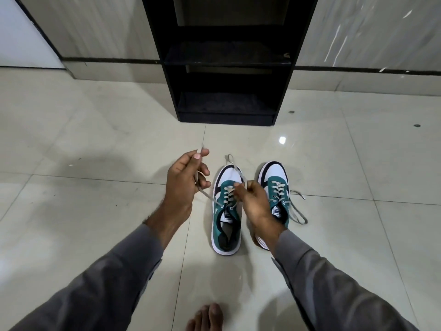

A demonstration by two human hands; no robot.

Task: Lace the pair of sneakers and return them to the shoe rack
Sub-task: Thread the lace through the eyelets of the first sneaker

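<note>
- On the pale tiled floor [95,130] in front of a black shoe rack [226,68], two teal, white and black sneakers stand side by side with their toes toward the rack.
- Left sneaker [226,211]: upright on its sole, grey lace crossed through the eyelets, tongue label showing, heel nearest the camera.
- Right sneaker [276,187]: just beside the left one, laced up; its loose lace ends [297,211] trail onto the floor on its right side. Its heel is hidden behind the right wrist.
- Left hand [183,185] is raised to the left of the left sneaker, fingers curled and thumb pressed against the forefinger, pinching one end of the grey lace [210,198]. That lace runs taut from the hand down to an upper eyelet on the shoe's left side, and its tip sticks up above the thumb.
- Right hand [255,201] hovers over the gap between the two sneakers, fingertips pinched together on the other lace end above the left sneaker's eyelets; that end loops forward past the toe.
- Both arms wear grey sleeves [334,283].
- A bare foot [207,317] shows at the bottom edge.
- Rack shelves in view hold no shoes.
</note>
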